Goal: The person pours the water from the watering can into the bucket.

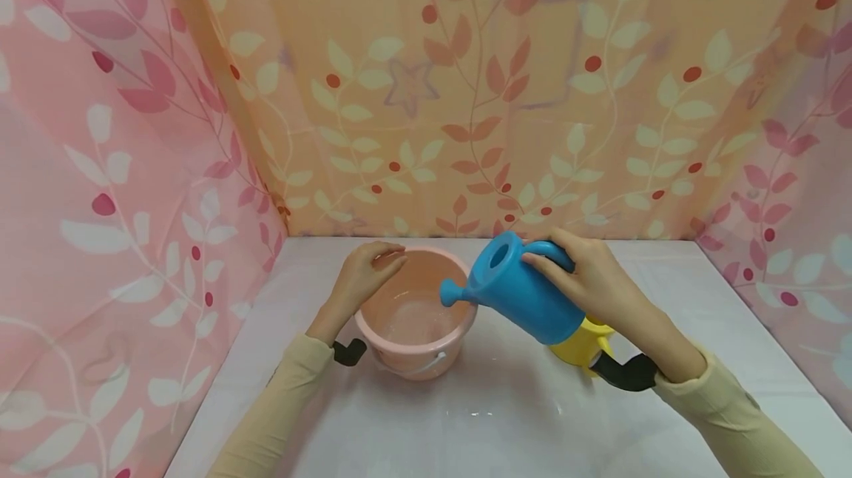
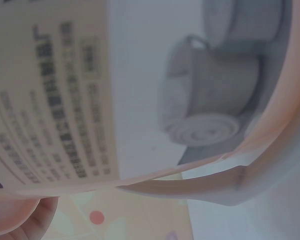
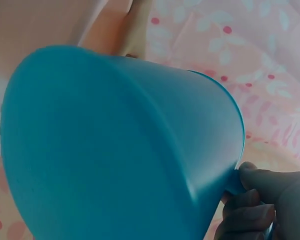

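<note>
A pink bucket (image 1: pixel 418 350) with a white handle stands on the table. My left hand (image 1: pixel 369 271) holds its far left rim, thumb over the inside and fingers outside; in the left wrist view the fingers (image 2: pixel 42 218) show beside the rim. My right hand (image 1: pixel 589 271) grips the handle of a blue watering can (image 1: pixel 526 300). The can is tilted left, with its spout head over the bucket's right rim. Its base and side fill much of the right wrist view. Whether water leaves the spout I cannot tell.
Behind the blue can and right hand stands a yellow object (image 1: pixel 574 348), partly hidden. Shiny wet-looking spots lie on the white table (image 1: pixel 479 433) in front. Leaf-patterned cloth (image 1: pixel 466 93) hangs at the back and both sides. A printed label (image 2: pixel 65 100) covers the bucket's outside.
</note>
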A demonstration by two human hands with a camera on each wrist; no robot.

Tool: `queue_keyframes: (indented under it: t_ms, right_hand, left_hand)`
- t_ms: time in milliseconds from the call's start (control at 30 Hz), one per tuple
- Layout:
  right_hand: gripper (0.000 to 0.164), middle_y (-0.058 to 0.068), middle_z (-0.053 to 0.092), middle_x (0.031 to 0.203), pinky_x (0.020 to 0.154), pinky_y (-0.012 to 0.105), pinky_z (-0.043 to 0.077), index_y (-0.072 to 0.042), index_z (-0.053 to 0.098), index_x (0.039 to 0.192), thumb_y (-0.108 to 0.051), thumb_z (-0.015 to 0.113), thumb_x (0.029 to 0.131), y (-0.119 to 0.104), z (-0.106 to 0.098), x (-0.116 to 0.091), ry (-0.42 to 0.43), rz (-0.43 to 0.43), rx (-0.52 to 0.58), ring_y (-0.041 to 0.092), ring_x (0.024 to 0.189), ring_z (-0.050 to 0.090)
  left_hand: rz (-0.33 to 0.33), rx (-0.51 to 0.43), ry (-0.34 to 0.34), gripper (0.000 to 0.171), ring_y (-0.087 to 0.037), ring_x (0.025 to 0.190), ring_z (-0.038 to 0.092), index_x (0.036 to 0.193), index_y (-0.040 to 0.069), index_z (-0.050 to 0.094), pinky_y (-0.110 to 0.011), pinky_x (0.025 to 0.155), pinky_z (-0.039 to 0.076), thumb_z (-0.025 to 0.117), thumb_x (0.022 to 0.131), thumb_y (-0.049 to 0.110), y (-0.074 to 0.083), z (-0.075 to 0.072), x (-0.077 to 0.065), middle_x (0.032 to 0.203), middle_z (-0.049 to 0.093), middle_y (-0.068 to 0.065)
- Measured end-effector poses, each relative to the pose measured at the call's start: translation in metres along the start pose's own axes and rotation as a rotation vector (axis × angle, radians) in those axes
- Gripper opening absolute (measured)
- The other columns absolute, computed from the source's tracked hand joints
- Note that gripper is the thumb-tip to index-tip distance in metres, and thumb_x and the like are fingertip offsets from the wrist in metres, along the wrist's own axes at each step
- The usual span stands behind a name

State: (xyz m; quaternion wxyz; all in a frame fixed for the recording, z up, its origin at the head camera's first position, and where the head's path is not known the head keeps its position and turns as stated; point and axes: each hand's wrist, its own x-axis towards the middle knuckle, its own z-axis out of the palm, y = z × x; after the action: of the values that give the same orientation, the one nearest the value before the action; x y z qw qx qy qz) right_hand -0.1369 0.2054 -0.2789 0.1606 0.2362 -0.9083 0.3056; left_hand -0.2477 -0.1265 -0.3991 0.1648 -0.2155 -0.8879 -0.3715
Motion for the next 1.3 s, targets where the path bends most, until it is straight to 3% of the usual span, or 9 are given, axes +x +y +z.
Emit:
queue_keyframes:
  t_ms: [300,533,800,1033,1300]
  right_hand:
    - [0.027,0.014,0.068,0.101,0.069,0.052,0.053,-0.005,0.059,0.11,-0.017,0.066,0.086,0.008,-0.001,-0.009,0.044,0.005,-0.015,0.035,0.086,0.066]
    - [0.03,0.017,0.066,0.106,0.068,0.055,0.051,-0.005,0.056,0.113,-0.019,0.065,0.087,0.011,-0.001,-0.018,0.042,0.072,0.011,0.042,0.09,0.064]
    - [0.03,0.019,0.065,0.1,0.062,0.046,0.056,-0.002,0.054,0.113,-0.018,0.063,0.088,0.018,-0.002,-0.027,0.024,0.119,0.013,0.025,0.071,0.066]
    - [0.028,0.015,0.065,0.095,0.063,0.041,0.056,-0.002,0.054,0.111,-0.016,0.063,0.088,0.026,0.001,-0.033,0.024,0.125,0.017,0.017,0.069,0.066]
    - [0.025,0.012,0.064,0.092,0.064,0.033,0.057,-0.003,0.053,0.11,-0.016,0.061,0.09,0.029,0.001,-0.039,-0.002,0.158,0.07,0.019,0.072,0.067]
  left_hand:
    - [-0.021,-0.001,-0.005,0.027,-0.018,0.106,0.058,0.105,0.018,0.071,-0.04,0.093,0.045,0.069,0.083,0.032,0.0,0.001,0.001,0.105,0.068,0.004]
    - [-0.014,0.003,0.003,0.026,-0.019,0.106,0.059,0.105,0.018,0.071,-0.041,0.092,0.045,0.07,0.083,0.033,0.0,0.0,0.0,0.105,0.068,0.003]
    - [-0.008,-0.005,0.004,0.026,-0.018,0.105,0.059,0.104,0.018,0.071,-0.04,0.091,0.046,0.07,0.083,0.033,0.0,0.0,0.0,0.104,0.069,0.004]
    - [0.003,-0.012,0.011,0.026,-0.018,0.104,0.059,0.104,0.017,0.071,-0.04,0.091,0.046,0.07,0.082,0.031,0.0,0.0,0.0,0.104,0.069,0.002]
    - [-0.003,-0.016,0.003,0.026,-0.017,0.106,0.059,0.105,0.019,0.071,-0.04,0.092,0.045,0.07,0.083,0.032,-0.001,0.0,0.0,0.105,0.068,0.005]
